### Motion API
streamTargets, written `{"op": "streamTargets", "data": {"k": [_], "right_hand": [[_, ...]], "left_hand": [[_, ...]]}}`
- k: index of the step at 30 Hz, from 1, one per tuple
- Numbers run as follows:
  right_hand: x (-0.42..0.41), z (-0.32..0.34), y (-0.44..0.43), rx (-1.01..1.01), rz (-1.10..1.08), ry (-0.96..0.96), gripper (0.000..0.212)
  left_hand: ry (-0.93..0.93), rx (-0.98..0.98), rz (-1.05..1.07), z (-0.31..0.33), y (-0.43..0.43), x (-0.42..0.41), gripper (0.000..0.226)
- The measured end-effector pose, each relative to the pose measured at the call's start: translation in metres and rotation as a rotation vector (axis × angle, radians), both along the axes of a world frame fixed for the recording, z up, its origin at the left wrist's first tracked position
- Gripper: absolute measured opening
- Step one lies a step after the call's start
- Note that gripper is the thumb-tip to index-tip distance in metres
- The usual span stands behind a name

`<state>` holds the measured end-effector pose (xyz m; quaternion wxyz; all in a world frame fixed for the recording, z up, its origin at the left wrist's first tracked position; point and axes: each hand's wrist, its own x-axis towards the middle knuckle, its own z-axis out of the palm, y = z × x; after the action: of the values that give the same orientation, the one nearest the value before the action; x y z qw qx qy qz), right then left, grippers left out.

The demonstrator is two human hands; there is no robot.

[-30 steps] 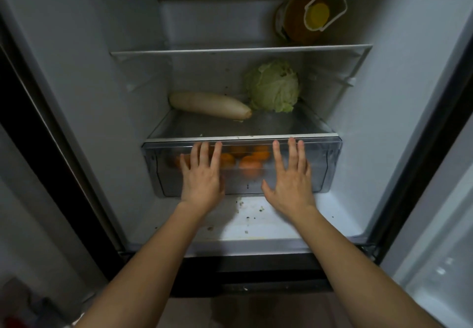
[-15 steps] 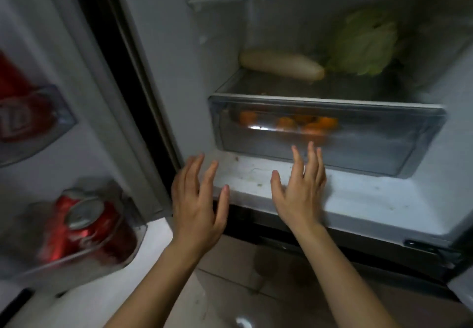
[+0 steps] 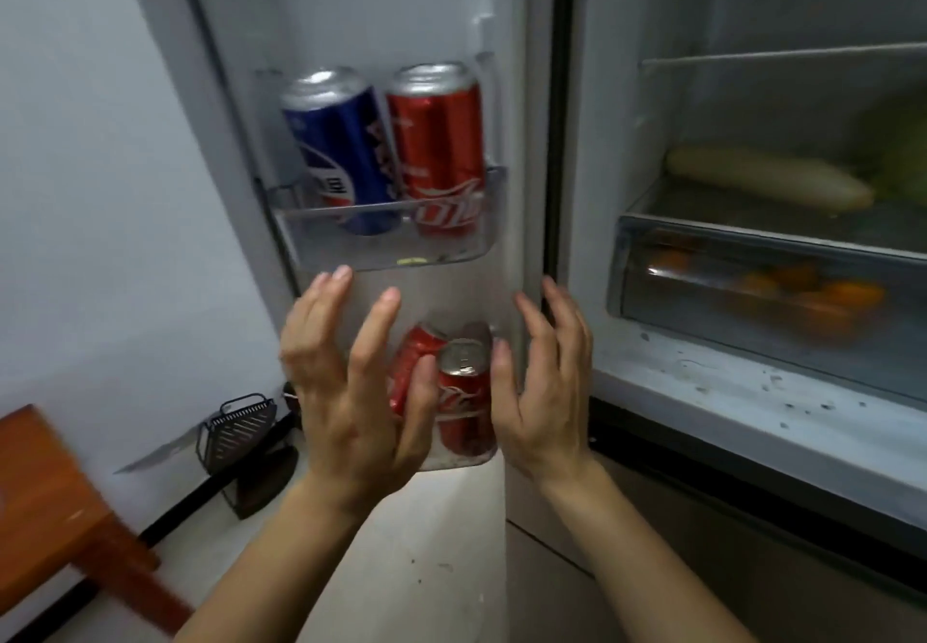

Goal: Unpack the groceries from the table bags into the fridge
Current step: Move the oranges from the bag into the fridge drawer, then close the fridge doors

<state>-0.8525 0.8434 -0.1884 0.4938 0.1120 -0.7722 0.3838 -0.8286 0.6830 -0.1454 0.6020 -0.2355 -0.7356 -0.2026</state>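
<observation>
The fridge stands open, and its door [image 3: 361, 15] fills the middle of the view. A blue can [image 3: 336, 151] and a red can [image 3: 441, 151] stand in the upper door bin [image 3: 391, 246]. Lower down, red cans [image 3: 464, 391] sit in the bottom bin, partly hidden behind my fingers. My left hand [image 3: 351, 391] and my right hand [image 3: 544, 386] float in front of that bin, both empty with fingers spread. At the right, the clear crisper drawer [image 3: 752, 271] is pushed in with oranges [image 3: 822, 296] inside. A white radish [image 3: 762, 183] lies on the shelf above it.
A wooden table corner [image 3: 55, 497] juts in at lower left. A black wire rack [image 3: 241, 434] stands on the floor by the wall. The fridge's bottom ledge [image 3: 752, 406] is speckled with crumbs.
My hands left the crisper drawer front and drew back. The view swung left from the fridge interior to the open door, so the door bins with cans are now central.
</observation>
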Motion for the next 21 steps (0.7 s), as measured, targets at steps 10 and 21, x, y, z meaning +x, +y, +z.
{"op": "streamTargets", "data": {"k": [10, 21], "right_hand": [[0.021, -0.018, -0.106, 0.387, -0.092, -0.053, 0.035], [0.044, -0.042, -0.103, 0.514, -0.222, -0.199, 0.028]], "left_hand": [[-0.681, 0.938, -0.396, 0.033, -0.114, -0.085, 0.065], [-0.88, 0.772, -0.594, 0.006, -0.117, -0.123, 0.095]]}}
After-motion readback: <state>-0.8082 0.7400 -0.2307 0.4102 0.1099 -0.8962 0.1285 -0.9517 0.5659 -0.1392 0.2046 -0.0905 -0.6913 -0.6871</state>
